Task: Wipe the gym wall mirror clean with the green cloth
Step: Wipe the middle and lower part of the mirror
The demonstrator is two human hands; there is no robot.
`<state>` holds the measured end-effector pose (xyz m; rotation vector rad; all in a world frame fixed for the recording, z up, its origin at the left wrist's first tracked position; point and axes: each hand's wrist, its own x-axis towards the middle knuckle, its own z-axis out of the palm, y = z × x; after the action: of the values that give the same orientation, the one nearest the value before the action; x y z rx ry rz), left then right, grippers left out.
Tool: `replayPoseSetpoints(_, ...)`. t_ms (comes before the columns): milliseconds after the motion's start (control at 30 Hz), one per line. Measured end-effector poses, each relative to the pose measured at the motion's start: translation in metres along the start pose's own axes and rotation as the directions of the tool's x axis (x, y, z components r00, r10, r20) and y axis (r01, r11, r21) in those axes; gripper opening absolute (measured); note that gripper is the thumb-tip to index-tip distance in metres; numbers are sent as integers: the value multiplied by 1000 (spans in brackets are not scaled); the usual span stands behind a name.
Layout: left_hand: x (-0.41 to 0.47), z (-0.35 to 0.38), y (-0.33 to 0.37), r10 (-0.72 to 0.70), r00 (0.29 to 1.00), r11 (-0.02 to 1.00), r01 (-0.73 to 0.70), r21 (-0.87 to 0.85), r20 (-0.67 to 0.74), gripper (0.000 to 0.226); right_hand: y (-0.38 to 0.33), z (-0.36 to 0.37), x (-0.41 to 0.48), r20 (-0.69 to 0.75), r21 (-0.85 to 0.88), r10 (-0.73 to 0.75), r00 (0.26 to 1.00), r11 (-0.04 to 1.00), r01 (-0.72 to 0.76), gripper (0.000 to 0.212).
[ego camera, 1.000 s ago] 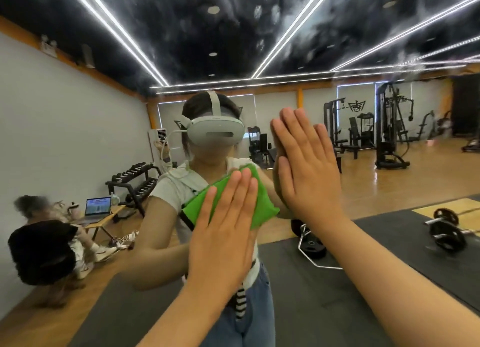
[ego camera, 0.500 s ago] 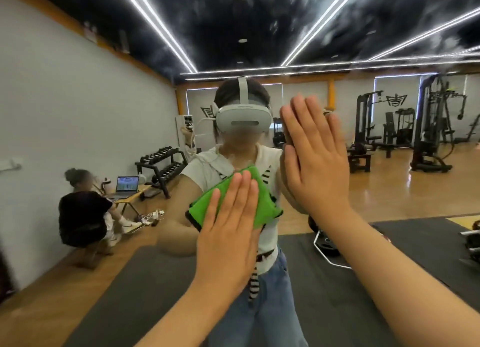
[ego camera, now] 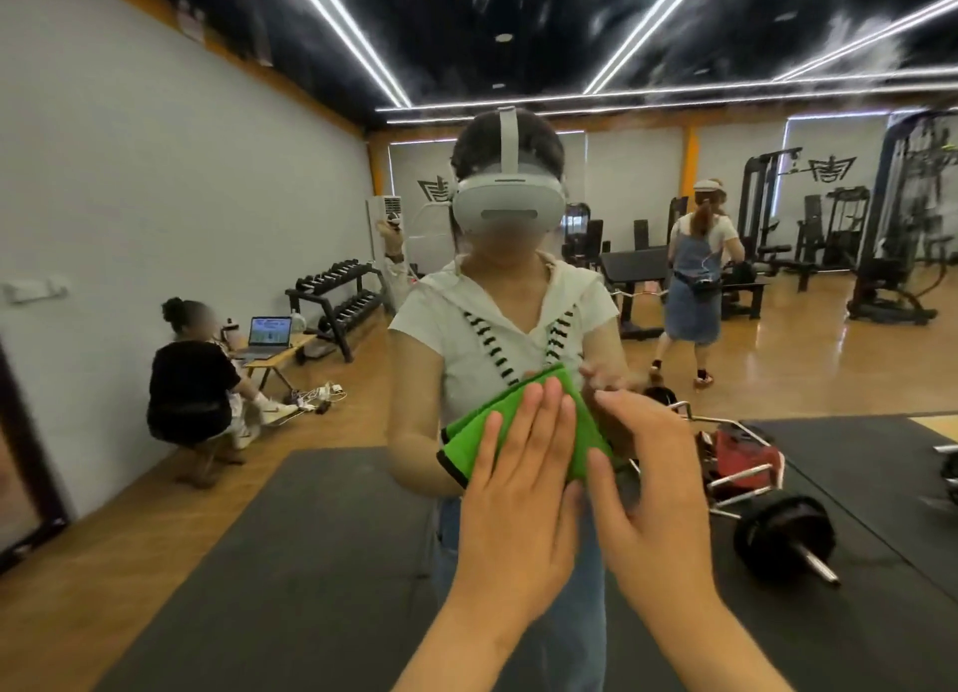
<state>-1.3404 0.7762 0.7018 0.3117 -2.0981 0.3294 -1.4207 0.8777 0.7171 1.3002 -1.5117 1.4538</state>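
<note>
While pressing the green cloth (ego camera: 474, 440) flat under the left hand (ego camera: 521, 494), fingers straight and together, treat that hand as the nearer one. Keep the right hand (ego camera: 656, 499), loosely curved and gripping nothing, just beside the cloth's right edge. Likely wipe along the cloth's up-right slant across the mirror (ego camera: 217, 510).

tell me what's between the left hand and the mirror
The green cloth: the left hand presses it flat against the mirror with straight fingers, and nothing else lies between them. This shows in the head view.
</note>
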Motion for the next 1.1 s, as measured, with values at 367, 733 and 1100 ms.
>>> replayPoseSetpoints(367, -2, -1, -8, 13, 1000, 998, -14, -57, -26, 63, -11, 19, -22, -41, 151, 244, 969, 960, -236, 61)
replayPoseSetpoints(733, -21, 15, -10, -94, 993, 995, 92, -28, -77, 64, -2, 17, -1, -309, -353, -19, 951, 931, -96, 20)
replayPoseSetpoints(1100, -20, 25, -17, -90, 984, 990, 105, 96, -152, 72, -47, 47, -38, -283, -380, -127, 951, 925, 10, 28)
